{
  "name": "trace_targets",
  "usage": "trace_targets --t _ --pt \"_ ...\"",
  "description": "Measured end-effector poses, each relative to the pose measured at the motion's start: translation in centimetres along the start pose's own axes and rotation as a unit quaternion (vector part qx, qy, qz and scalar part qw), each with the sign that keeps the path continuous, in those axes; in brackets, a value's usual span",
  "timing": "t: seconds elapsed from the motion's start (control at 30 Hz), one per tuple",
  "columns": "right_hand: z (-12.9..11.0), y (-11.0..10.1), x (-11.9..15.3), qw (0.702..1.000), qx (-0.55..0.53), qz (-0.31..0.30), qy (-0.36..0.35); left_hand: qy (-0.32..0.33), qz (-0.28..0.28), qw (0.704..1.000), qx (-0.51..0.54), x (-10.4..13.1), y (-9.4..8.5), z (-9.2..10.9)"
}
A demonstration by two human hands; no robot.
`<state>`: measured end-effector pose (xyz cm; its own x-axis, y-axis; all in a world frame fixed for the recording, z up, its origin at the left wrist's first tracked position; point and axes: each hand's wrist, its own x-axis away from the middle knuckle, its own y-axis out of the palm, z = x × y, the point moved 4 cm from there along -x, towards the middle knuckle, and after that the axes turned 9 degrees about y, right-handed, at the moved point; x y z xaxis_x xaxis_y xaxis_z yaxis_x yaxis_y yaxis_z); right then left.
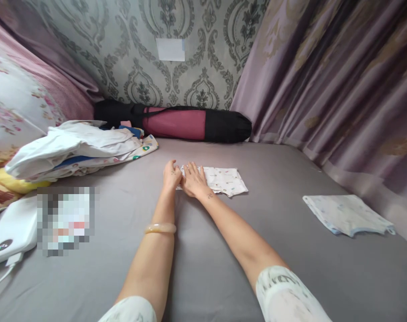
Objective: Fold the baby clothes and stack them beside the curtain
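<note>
A small white printed garment [227,180], shaped like folded shorts, lies flat on the grey sheet. My right hand [193,180] presses palm-down over its left part, fingers stretched out and slightly spread. Close beside it, my left hand [172,175] is at the garment's left end with curled fingers, appearing to pinch that edge. The fingertips of the left hand and the cloth under both hands are mostly hidden. Off to the right rests another folded white garment [349,214] with light blue edging.
Piled white and coloured clothes [79,145] lie at the left. Nearer are a white power bank [14,230] with a cable and a blurred-out item [69,219]. A long black and maroon bag [174,124] lies along the patterned wall; a purple curtain [324,80] hangs right.
</note>
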<state>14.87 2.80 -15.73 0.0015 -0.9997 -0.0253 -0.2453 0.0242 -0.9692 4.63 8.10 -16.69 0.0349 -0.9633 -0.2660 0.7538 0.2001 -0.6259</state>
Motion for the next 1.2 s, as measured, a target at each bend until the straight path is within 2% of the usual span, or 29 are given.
trace_targets --t 0.1,0.27,0.43,0.53,0.6,0.73,0.8,1.03,1.1,1.2 --pt "-1.0 0.7 0.0 1.0 -0.002 -0.022 -0.007 -0.005 0.004 1.0 0.001 -0.1 0.1 -0.3" --pt "-1.1 1.4 0.1 1.0 -0.002 -0.013 -0.007 0.001 0.004 1.0 0.0 0.0 0.4 -0.2" --pt "-0.6 0.4 0.0 0.998 -0.03 -0.047 -0.011 0.016 -0.004 1.0 0.0 0.4 0.3 1.1" --pt "1.3 -1.4 0.4 0.999 -0.049 -0.011 0.006 0.076 0.005 0.997 -0.004 0.7 0.6 2.7" --pt "3.2 -2.5 0.9 0.999 -0.037 0.014 0.03 0.135 -0.008 0.991 -0.017 1.0 1.3 3.8" --pt "6.9 -3.0 2.0 0.998 0.011 0.007 0.061 0.258 -0.118 0.956 -0.081 2.4 3.8 5.3" --pt "7.8 -2.6 2.4 0.998 0.023 0.002 0.062 0.285 -0.163 0.936 -0.128 3.3 4.8 5.5" --pt "8.1 -1.7 2.6 0.998 0.016 0.006 0.066 0.264 -0.232 0.91 -0.222 4.4 6.1 5.0" --pt "8.3 -1.8 2.6 0.998 0.008 0.0 0.063 0.262 -0.231 0.908 -0.232 4.4 6.1 5.1" --pt "8.9 -1.8 2.6 0.996 -0.003 0.006 0.084 0.245 -0.198 0.915 -0.253 4.4 5.7 5.4"
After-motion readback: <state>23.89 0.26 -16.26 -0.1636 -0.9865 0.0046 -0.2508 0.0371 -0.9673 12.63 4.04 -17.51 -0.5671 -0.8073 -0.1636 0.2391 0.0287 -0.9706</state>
